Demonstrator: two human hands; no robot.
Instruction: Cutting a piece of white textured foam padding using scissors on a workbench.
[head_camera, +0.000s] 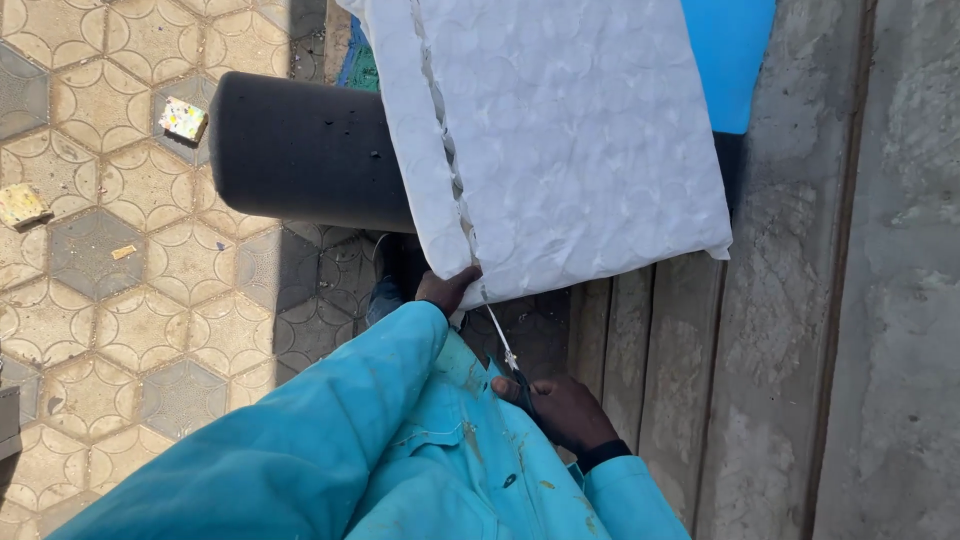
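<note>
**Now: both hands on the white padded cover, thread pulled taut**

Currently the left hand (447, 290) is closed on the near edge of the white quilted cushion (570, 140), fingers pinching the fabric right at the bottom end of its seam (445, 150). Only the fingertips show; the rest is hidden behind the turquoise sleeve (330, 420).

Right hand (562, 410) is curled into a near fist, below and to the right of the left one, in front of the person's chest. It grips the lower end of a thin white thread (497, 330) that runs straight and tight up to the seam end. Can't tell if a needle or tool is in the grip, too small.

Cushion sits tilted, its near corner toward the person, its far part running out of the top of the view. It lies over a dark grey foam roll (300, 150), which sticks out to the left above the hexagon-tiled floor (120, 300).

Right of the cushion: worn wooden planks (650, 350) and rough concrete (890, 300). Blue sheet (730, 60) behind the cushion's far right edge. Small scraps (182, 118) on the tiles.
</note>
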